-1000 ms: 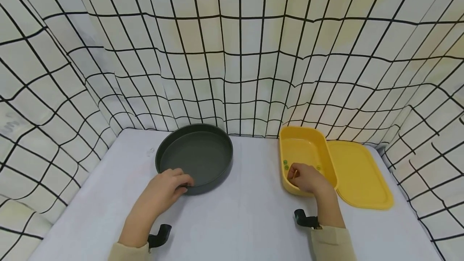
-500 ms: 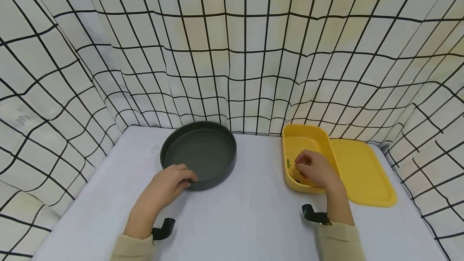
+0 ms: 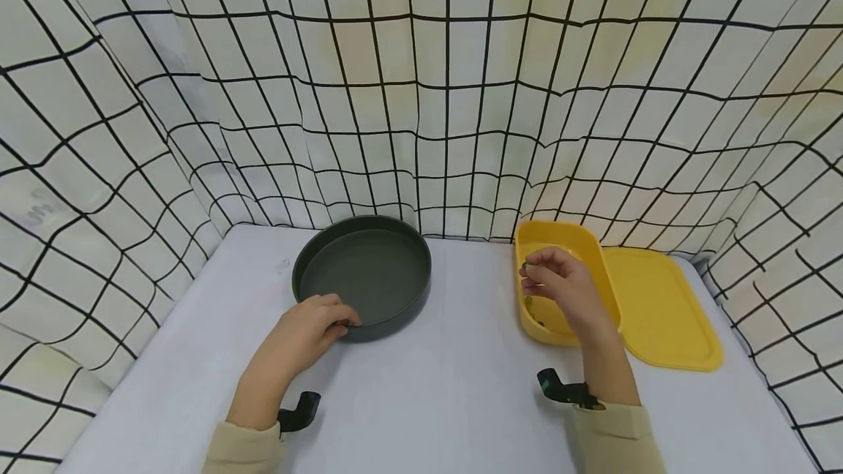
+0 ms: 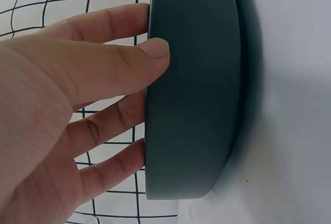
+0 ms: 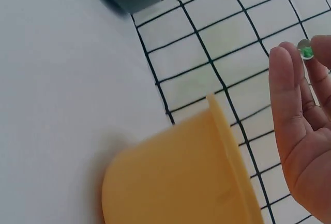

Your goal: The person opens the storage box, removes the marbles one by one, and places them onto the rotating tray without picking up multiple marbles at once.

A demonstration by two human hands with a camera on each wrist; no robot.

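In the head view, the left hand grips the near edge of the dark round pan, which sits upright on the white table, while the right hand is up over the yellow container with a small marble pinched at its fingertips, above the container's left side. A few more small pieces, greenish where they can be made out, lie inside along that same wall, and the flat yellow lid rests just beside the container on its right. Something this small and smooth calls, I would judge, for the very tips of the digits and only light pressure, since a hard squeeze could shoot it out sideways. In the left wrist view, the thumb presses flat on the outside of the pan while the other fingers reach over the rim to the inside, a firm enough hold to stop it sliding; it is best kept steady without tipping the pan. In the right wrist view, the marble shows clear with green inside, held between fingertips, though the picture's edge cuts off part of the hand; the hand is clear of the container's wall, and lifting well above that rim should keep the knuckles from knocking it
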